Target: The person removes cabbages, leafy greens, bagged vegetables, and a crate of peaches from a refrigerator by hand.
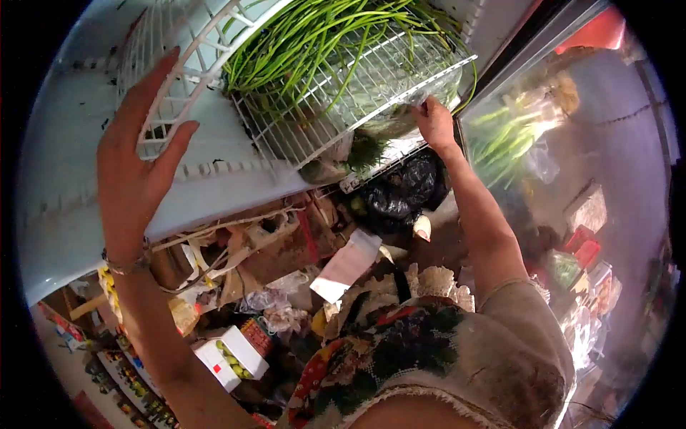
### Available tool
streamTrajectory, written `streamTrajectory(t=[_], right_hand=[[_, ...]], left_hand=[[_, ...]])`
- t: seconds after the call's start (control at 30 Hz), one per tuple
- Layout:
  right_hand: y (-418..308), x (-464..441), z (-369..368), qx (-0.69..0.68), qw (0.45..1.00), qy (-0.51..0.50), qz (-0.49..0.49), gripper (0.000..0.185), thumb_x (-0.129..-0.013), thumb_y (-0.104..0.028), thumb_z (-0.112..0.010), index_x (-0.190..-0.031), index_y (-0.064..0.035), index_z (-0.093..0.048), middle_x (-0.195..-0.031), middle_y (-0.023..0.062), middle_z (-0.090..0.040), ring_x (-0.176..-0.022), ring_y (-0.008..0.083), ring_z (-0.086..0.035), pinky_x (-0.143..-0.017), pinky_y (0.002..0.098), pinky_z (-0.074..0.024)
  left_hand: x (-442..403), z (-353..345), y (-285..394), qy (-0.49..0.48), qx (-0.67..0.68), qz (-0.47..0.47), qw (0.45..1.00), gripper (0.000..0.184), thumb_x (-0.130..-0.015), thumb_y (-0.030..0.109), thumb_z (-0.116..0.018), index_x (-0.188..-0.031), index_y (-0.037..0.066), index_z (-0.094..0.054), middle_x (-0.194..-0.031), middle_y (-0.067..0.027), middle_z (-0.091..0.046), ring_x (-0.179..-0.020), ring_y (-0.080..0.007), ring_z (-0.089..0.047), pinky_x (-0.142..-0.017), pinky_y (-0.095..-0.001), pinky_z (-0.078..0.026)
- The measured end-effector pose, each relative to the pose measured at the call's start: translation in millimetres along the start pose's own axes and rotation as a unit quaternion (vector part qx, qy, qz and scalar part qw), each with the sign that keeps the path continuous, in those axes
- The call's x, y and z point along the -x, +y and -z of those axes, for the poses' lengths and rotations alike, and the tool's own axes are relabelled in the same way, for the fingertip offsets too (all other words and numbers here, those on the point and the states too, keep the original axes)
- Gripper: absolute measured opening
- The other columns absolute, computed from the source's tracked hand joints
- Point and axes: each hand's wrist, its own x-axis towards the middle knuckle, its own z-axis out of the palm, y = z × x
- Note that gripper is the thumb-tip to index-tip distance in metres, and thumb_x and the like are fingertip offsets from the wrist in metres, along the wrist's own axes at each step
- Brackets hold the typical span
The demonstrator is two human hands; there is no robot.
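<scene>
On the left, my left hand (139, 154) is at a white wire rack (196, 68). Its thumb and fingers lie on either side of the rack's end, gripping it. My right hand (434, 123) is closed at the front edge of a white wire shelf (314, 146), pinching a clear plastic bag (404, 118) below the wires. Long green stalks (307, 53) lie heaped on this shelf, some hanging over its edge. Under the shelf, dark feathery greens (366, 150) stick out beside the bag.
A black plastic bag (404, 189) lies beneath the shelf. The fridge's glass door (564, 157) stands to the right. Below are a cardboard piece (348, 264), crumpled plastic bags (279, 307) and a white box of green fruit (232, 357).
</scene>
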Motion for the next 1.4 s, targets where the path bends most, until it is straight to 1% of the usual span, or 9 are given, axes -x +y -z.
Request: streamTrajectory(t=[0.27,0.6,0.67,0.7,0.73,0.8,1.03,1.17,1.4], right_hand=[[-18,58,0,-0.192,0.981,-0.02,0.019,0.017,-0.08,-0.007,-0.061,-0.087,0.0001,-0.047,-0.07,0.0203,-0.055,-0.064,0.04,-0.052,-0.06,0.0408,-0.0443],[-47,137,-16,-0.219,0.974,-0.049,-0.011,0.019,-0.079,-0.006,-0.06,-0.094,-0.001,-0.051,-0.07,0.0208,-0.058,-0.066,0.0405,-0.058,-0.058,0.0418,-0.0458],[-49,150,-23,-0.258,0.964,-0.049,-0.03,0.011,-0.08,-0.004,-0.057,-0.09,-0.0011,-0.053,-0.06,0.0062,-0.05,-0.053,0.0108,-0.046,-0.05,0.0299,-0.0399],[-47,159,-25,-0.278,0.956,-0.073,-0.063,0.013,-0.08,-0.002,-0.057,-0.093,-0.0026,-0.053,-0.06,0.0025,-0.049,-0.053,0.0094,-0.045,-0.049,0.0281,-0.0387],[-42,163,-29,-0.278,0.956,-0.071,-0.065,0.013,-0.08,-0.002,-0.057,-0.093,-0.0026,-0.053,-0.06,0.0025,-0.049,-0.053,0.0094,-0.045,-0.049,0.0281,-0.0387],[-24,167,-41,-0.247,0.958,-0.119,-0.08,0.03,-0.079,-0.004,-0.061,-0.108,-0.0033,-0.054,-0.075,0.0183,-0.06,-0.068,0.0341,-0.06,-0.063,0.0388,-0.0479],[20,127,-30,-0.349,0.909,-0.121,-0.195,0.025,-0.083,-0.009,-0.063,-0.102,0.0008,-0.051,-0.082,0.0115,-0.061,-0.072,0.0168,-0.058,-0.065,0.0306,-0.0474],[-27,154,7,-0.256,0.96,0.045,-0.103,0.038,-0.083,-0.003,-0.065,-0.115,-0.0048,-0.046,-0.078,0.0066,-0.055,-0.068,0.0152,-0.051,-0.064,0.0285,-0.0443],[-115,130,-37,-0.133,0.98,-0.052,0.139,0.06,-0.073,-0.015,-0.073,-0.126,-0.0059,-0.046,-0.114,0.0184,-0.049,-0.102,0.0377,-0.05,-0.083,0.045,-0.0434]], left_hand=[[2,1,1,0.009,-0.019,-0.014,1.0,0.053,-0.08,0.018,-0.069,-0.131,0.015,-0.053,-0.129,-0.0088,-0.057,-0.117,-0.0284,-0.055,-0.096,-0.038,-0.043],[3,-1,-2,0.019,-0.007,-0.035,0.999,0.057,-0.079,0.018,-0.07,-0.133,0.018,-0.052,-0.129,-0.0088,-0.057,-0.118,-0.0275,-0.055,-0.097,-0.0373,-0.042],[2,-1,-2,0.014,0.004,-0.034,0.999,0.057,-0.079,0.017,-0.07,-0.133,0.017,-0.052,-0.13,-0.0088,-0.057,-0.118,-0.027,-0.055,-0.097,-0.0371,-0.042],[2,0,-2,0.009,0.005,-0.034,0.999,0.057,-0.079,0.017,-0.07,-0.133,0.016,-0.052,-0.13,-0.0086,-0.056,-0.118,-0.0266,-0.054,-0.098,-0.037,-0.042],[0,0,-2,0.005,0.005,-0.035,0.999,0.057,-0.079,0.016,-0.07,-0.133,0.015,-0.052,-0.131,-0.0084,-0.056,-0.119,-0.0262,-0.054,-0.098,-0.0368,-0.042],[-1,2,-2,0.003,0.005,-0.031,1.0,0.057,-0.079,0.016,-0.07,-0.133,0.015,-0.052,-0.131,-0.0082,-0.056,-0.119,-0.0262,-0.054,-0.098,-0.0368,-0.042],[4,0,-6,-0.007,-0.002,-0.004,1.0,0.053,-0.082,0.021,-0.069,-0.132,0.012,-0.052,-0.126,-0.0119,-0.059,-0.116,-0.0271,-0.056,-0.095,-0.0362,-0.043],[3,1,6,-0.017,-0.027,0.068,0.997,0.052,-0.082,0.024,-0.071,-0.129,0.008,-0.054,-0.126,-0.015,-0.058,-0.111,-0.0259,-0.058,-0.095,-0.0373,-0.044],[2,-1,16,-0.016,-0.019,0.16,0.987,0.057,-0.081,0.027,-0.073,-0.131,0.009,-0.052,-0.124,-0.0152,-0.059,-0.107,-0.025,-0.06,-0.085,-0.0377,-0.051]])
